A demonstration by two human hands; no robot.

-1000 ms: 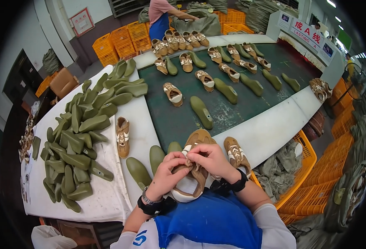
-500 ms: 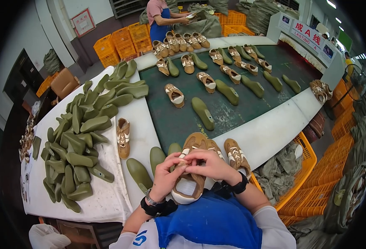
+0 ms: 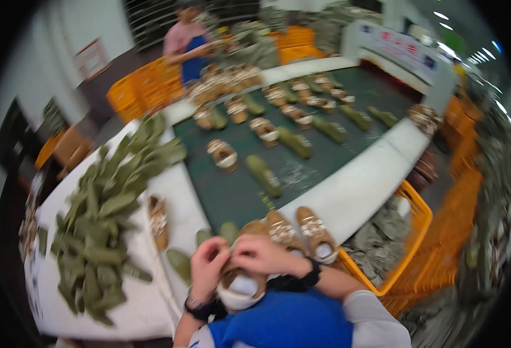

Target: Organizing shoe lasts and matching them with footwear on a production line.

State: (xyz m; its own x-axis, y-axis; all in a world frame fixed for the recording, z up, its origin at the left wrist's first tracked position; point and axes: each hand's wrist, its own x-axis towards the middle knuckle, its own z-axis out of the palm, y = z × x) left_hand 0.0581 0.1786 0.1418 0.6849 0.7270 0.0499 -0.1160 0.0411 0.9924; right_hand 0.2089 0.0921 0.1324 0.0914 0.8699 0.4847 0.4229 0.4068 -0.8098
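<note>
Fingers (image 3: 245, 248) at shoe (image 3: 242, 286), green lasts (image 3: 179, 265) beside.

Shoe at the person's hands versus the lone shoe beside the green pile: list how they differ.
The shoe at the hands has the left hand and right hand at its upper; the lone shoe lies apart from both, on the white tabletop.
The first shoe's heel faces the person; the lone shoe's toe does.
Fingers hide part of the first; the lone shoe is unobstructed.
Both are brown with white parts.
</note>
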